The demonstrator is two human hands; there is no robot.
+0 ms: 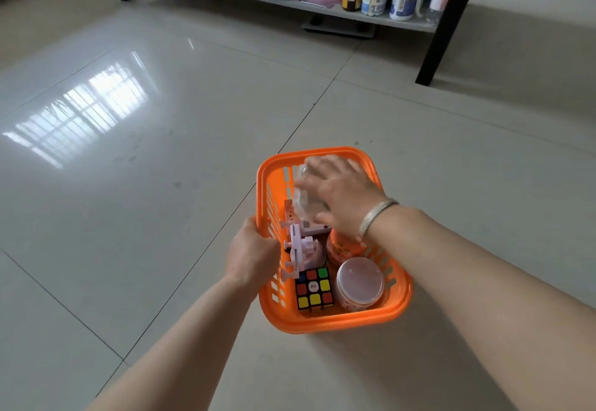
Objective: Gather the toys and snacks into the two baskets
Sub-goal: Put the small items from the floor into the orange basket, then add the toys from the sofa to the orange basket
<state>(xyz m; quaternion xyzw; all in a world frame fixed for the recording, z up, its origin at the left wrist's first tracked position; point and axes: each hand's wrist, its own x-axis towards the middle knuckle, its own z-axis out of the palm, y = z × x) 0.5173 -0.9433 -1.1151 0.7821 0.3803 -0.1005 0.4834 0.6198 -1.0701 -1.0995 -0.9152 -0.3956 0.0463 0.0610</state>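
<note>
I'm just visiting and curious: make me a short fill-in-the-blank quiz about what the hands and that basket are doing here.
1. The basket on the floor is coloured ____.
2. The left hand grips the basket's ____.
3. The right hand holds a clear ____ bag over the basket.
4. The puzzle cube lies beside a round tub with a clear ____.

Missing words: orange; rim; plastic; lid
</note>
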